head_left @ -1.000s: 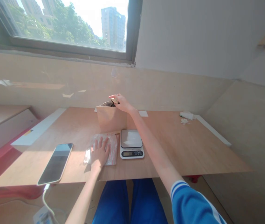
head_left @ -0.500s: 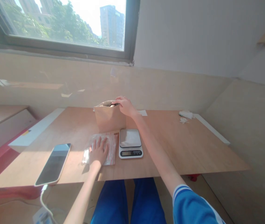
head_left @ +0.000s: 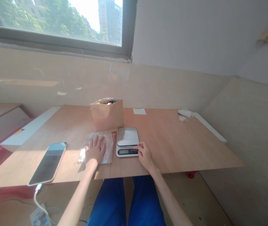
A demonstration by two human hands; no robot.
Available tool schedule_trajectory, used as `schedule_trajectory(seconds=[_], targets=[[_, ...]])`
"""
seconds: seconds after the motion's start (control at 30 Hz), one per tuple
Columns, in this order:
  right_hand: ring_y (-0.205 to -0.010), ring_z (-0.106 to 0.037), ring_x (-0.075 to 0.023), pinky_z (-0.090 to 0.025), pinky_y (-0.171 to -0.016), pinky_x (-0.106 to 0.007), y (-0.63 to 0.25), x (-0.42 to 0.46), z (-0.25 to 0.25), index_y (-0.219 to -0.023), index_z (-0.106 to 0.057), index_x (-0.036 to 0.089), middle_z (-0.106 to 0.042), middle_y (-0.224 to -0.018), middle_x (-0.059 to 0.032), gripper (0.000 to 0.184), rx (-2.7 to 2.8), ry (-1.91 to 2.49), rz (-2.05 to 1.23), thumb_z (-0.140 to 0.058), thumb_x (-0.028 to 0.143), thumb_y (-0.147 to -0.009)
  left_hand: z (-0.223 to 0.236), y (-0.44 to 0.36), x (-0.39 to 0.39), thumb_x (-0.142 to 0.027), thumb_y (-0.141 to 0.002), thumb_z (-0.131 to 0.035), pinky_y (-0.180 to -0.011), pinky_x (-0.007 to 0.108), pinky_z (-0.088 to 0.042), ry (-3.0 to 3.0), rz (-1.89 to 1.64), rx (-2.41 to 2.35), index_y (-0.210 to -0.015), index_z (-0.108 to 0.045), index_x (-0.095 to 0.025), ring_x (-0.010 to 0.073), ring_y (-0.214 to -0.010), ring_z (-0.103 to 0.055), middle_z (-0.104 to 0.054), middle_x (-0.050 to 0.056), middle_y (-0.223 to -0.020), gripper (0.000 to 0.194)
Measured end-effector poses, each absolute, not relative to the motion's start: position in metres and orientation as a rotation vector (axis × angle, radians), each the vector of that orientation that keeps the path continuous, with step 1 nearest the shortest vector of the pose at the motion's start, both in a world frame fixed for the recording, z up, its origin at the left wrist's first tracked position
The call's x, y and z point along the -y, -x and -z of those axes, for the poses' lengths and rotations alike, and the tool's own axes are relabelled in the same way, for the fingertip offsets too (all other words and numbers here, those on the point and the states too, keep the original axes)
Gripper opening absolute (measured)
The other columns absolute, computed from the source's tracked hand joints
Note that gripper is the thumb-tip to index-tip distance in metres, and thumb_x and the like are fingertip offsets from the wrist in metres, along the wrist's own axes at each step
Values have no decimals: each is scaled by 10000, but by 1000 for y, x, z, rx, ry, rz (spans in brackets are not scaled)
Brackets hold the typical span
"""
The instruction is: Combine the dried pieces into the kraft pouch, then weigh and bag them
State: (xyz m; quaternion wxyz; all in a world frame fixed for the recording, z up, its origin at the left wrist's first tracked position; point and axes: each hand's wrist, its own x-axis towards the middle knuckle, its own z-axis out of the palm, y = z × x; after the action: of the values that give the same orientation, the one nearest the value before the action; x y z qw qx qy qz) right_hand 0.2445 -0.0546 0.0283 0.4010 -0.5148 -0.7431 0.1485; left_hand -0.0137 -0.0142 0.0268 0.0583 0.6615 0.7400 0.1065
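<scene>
- One white kitchen scale (head_left: pixel 128 137) sits flat near the front edge of the bench (head_left: pixel 178 147), its silver plate bare and its dark button panel facing the person; the small display is too blurred to read.
- The right hand (head_left: pixel 145 156) is at the right end of that panel, narrow, with fingers bent and close together; I cannot tell whether the fingertips press a button or pinch anything.
- Just left of the scale lies a flat pile of clear plastic bags (head_left: pixel 109 147) with red lines along one side.
- The left hand (head_left: pixel 95 153) rests palm down on this pile, wide, with its fingers spread.
- Behind the pile and the scale, a brown paper bag (head_left: pixel 107 115) stands upright, its top open on dark and pale contents, hard to make out.
- Farther left lies a phone (head_left: pixel 47 163) with a white cable (head_left: pixel 36 196) plugged in.
- Along the back lie a white card (head_left: pixel 139 111) and, to the right, some white scraps (head_left: pixel 184 113).
</scene>
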Motion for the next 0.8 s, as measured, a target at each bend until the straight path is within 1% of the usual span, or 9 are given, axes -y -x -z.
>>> schedule_trajectory(seconds=[0.13,0.4,0.6,0.73,0.8], targets=[[-836,-564,-195,-500,-751,-361,-240,57,-24,-917,-702,254,-512,-961,-71,439,1894,1318,-331,-377,-4,-774,-28,13,14,-370,-931,-256,-1095,486,-212,-2003,-324,-2248,-1387,-401,-284,282,-1393,-203,-281,31,-1508,486],[-828,-559,-211,-479,-729,-356,-239,57,-23,-870,-700,221,-520,-897,-75,418,1921,1345,-305,-362,-8,-784,-30,13,15,-365,-929,-257,-1098,495,-206,-1992,-339,-2235,-1379,-415,-272,284,-1394,-198,-280,33,-1508,486],[-811,-540,-213,-464,-713,-364,-237,57,-27,-838,-696,223,-531,-872,-69,399,1965,1356,-269,-374,-4,-778,-30,14,15,-360,-923,-281,-1088,496,-232,-2006,-356,-2246,-1353,-451,-277,281,-1383,-235,-321,42,-1491,470],[-858,-551,-219,-477,-749,-380,-241,55,-24,-866,-695,255,-536,-913,-72,395,1886,1326,-312,-385,21,-794,-32,14,15,-360,-926,-278,-1084,479,-240,-2013,-347,-2249,-1344,-465,-279,278,-1378,-246,-343,48,-1481,465],[-875,-558,-218,-480,-772,-377,-245,52,-23,-894,-689,261,-537,-924,-74,379,1796,1334,-327,-391,45,-806,-33,13,16,-368,-923,-290,-1071,464,-264,-1990,-329,-2277,-1334,-478,-300,286,-1357,-283,-361,41,-1471,457]])
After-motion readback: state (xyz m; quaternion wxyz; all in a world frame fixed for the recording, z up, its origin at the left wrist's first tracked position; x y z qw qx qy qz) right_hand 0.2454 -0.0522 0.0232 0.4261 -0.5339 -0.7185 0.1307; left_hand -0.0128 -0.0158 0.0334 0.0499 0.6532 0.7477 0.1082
